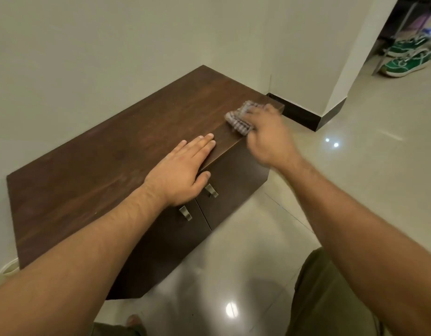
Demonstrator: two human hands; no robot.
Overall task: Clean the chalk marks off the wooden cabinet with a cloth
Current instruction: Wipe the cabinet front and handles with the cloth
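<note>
A low dark wooden cabinet point(107, 151) stands against the white wall, with two doors and metal handles on its front. Faint pale smears show on its top. My left hand point(182, 166) lies flat on the top near the front edge, fingers together, thumb over the edge. My right hand point(265, 132) is blurred and presses a grey ribbed cloth point(238, 120) onto the top at the cabinet's far right corner. Part of the cloth is hidden under that hand.
Glossy beige floor tiles point(343, 190) spread to the right of the cabinet. A white wall corner with a dark skirting board point(304, 115) stands just past the cabinet's right end. Green shoes point(403, 61) lie at the far right. My knees show at the bottom.
</note>
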